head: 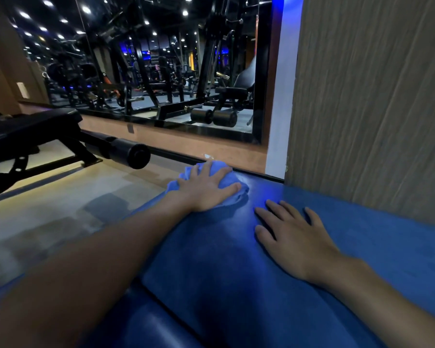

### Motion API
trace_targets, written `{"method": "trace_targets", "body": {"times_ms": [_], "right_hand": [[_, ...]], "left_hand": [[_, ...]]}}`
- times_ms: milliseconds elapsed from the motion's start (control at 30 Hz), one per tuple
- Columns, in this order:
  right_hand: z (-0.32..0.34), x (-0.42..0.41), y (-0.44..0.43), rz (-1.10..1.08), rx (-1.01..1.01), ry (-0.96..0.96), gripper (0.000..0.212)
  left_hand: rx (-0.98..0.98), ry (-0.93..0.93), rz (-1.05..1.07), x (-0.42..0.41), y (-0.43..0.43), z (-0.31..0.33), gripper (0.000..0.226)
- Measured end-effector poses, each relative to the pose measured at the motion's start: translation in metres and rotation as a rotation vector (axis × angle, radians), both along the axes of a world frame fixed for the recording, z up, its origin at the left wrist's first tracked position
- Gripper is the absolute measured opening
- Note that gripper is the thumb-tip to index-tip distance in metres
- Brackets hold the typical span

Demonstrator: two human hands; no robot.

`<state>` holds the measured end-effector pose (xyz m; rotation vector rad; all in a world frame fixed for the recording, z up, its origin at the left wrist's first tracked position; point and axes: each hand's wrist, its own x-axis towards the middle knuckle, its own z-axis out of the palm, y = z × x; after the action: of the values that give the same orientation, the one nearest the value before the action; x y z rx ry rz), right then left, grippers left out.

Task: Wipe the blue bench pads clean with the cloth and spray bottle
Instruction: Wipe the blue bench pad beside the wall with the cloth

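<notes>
The left hand [207, 189] covers most of the cloth [189, 173]. Only bunched edges show past its fingers and beside its wrist. Nearer than that grip, the blue pad [236, 259] runs off the bottom and right edges. Both forearms are cut off there too. The right hand [294, 237] hides the pad beneath it.

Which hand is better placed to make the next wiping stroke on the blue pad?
Left. The left hand presses on the cloth at the far corner of the blue pad; the right hand lies flat on the pad, with no cloth under it.
</notes>
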<state>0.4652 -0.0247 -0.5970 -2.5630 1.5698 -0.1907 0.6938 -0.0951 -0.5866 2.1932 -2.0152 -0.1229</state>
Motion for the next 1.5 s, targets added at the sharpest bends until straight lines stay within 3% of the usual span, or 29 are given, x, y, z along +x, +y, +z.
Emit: {"method": "trace_targets", "body": {"times_ms": [267, 800, 900, 1133, 1333, 1500], "right_hand": [[-0.003, -0.001, -0.001, 0.0, -0.01, -0.022, 0.054], [0.007, -0.001, 0.014, -0.009, -0.043, -0.01, 0.05], [0.016, -0.002, 0.012, 0.001, -0.05, 0.075, 0.045], [0.011, -0.041, -0.005, -0.152, 0.094, 0.152, 0.063], [-0.001, -0.043, -0.01, -0.149, 0.048, 0.112, 0.064], [-0.003, -0.043, -0.01, -0.139, 0.057, 0.08, 0.064]], "left_hand": [[0.006, -0.007, 0.021, 0.004, -0.023, 0.002, 0.081], [0.019, -0.029, 0.094, 0.049, 0.156, -0.004, 0.11], [0.032, -0.022, 0.088, 0.041, 0.145, 0.002, 0.099], [0.024, -0.022, 0.09, 0.017, 0.053, 0.0, 0.077], [0.031, -0.027, 0.105, -0.007, -0.013, 0.003, 0.099], [0.018, -0.08, 0.11, -0.025, -0.014, 0.001, 0.085]]}}
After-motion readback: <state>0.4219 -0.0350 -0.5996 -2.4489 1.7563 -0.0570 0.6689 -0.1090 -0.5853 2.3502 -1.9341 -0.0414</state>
